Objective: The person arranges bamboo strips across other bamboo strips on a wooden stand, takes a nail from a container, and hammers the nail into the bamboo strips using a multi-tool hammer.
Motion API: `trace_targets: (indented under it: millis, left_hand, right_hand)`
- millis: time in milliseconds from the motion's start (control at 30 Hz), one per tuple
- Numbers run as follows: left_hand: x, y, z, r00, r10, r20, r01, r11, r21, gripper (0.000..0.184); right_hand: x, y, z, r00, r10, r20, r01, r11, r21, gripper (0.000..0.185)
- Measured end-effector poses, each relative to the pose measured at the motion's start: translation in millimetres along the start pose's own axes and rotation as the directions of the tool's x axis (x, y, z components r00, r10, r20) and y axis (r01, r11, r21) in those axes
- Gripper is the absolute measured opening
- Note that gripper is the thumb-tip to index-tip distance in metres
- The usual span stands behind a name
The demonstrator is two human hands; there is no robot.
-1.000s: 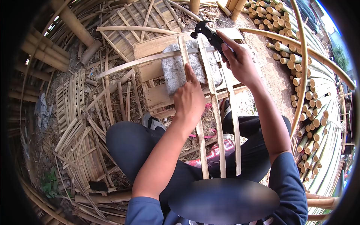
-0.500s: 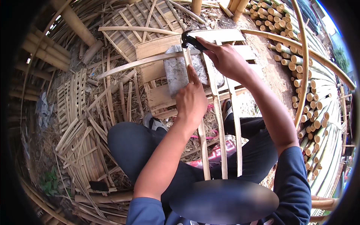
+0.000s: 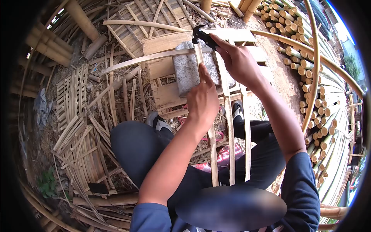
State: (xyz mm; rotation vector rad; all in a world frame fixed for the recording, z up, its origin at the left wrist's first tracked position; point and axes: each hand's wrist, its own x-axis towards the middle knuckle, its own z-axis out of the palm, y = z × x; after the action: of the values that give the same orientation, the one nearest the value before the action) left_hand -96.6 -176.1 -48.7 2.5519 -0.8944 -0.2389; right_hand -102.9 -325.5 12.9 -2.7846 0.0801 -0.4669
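Note:
My right hand (image 3: 239, 63) grips the handle of a black claw hammer (image 3: 199, 35). The hammer's head is at the far end of a split bamboo strip (image 3: 213, 158). Around this strip, nearer to me, my left hand (image 3: 202, 101) is closed, with a finger stretched along it. A long curved bamboo strip (image 3: 148, 58) runs crosswise under the far end, over a rough grey stone block (image 3: 182, 73). Two more lengthwise strips, one of them a bamboo strip (image 3: 231, 143), lie to the right. Whether a nail is under the hammer cannot be seen.
The block rests on a low wooden platform (image 3: 160, 69). Loose bamboo strips (image 3: 83, 150) and a slatted panel (image 3: 71, 102) lie at left. Stacked bamboo poles (image 3: 322, 112) fill the right side. A long bent bamboo pole (image 3: 315, 69) arches past my right arm.
The view has shifted a little, so the platform and block appear slightly higher and further right. Both hands keep their holds, and the hammer head stays at the strip's far end.

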Motion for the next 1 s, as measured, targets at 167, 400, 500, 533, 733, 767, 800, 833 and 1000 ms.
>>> trace_targets:
  millis: [167,400,500,533,733,767,800,833,1000]
  left_hand:
    - [2,-1,1,1.0,0.012,-0.018,-0.012,1.0,-0.025,0.076]
    - [2,-1,0,1.0,-0.015,0.008,0.015,0.996,-0.086,0.077]
    - [4,2,-4,0.994,-0.05,0.096,0.056,0.996,-0.066,0.078]
    - [6,3,-6,0.996,-0.039,0.075,0.044,0.997,-0.065,0.078]
    - [2,2,-3,0.999,-0.003,0.034,0.002,0.999,0.032,0.074]
    - [6,3,-7,1.0,-0.004,0.016,0.005,1.0,-0.006,0.074]
    - [6,3,-8,1.0,-0.014,0.016,0.015,0.999,-0.044,0.074]
    - [2,2,-6,1.0,-0.019,0.025,0.02,0.997,-0.075,0.074]
    - [7,1,-3,1.0,-0.008,-0.014,0.007,0.998,-0.058,0.074]
  right_hand:
    - [-5,-6,9,0.985,0.011,-0.171,0.017,0.987,0.161,0.046]
    - [-8,-3,5,0.994,0.064,-0.09,-0.049,0.986,0.162,0.048]
    - [3,-2,-3,0.996,0.075,-0.039,-0.074,0.997,0.023,0.047]
    - [2,-1,-2,0.973,-0.023,-0.231,0.054,0.99,0.127,0.047]
    - [4,8,0,1.0,-0.028,-0.004,0.028,0.998,-0.048,0.047]
    - [1,6,3,0.975,-0.099,-0.199,0.111,0.992,0.052,0.048]
    - [1,3,8,0.94,-0.138,-0.312,0.184,0.976,0.121,0.049]
    - [-2,-1,14,0.892,-0.152,-0.426,0.25,0.95,0.186,0.05]
    - [2,-5,-1,0.986,-0.059,-0.156,0.07,0.995,0.072,0.057]
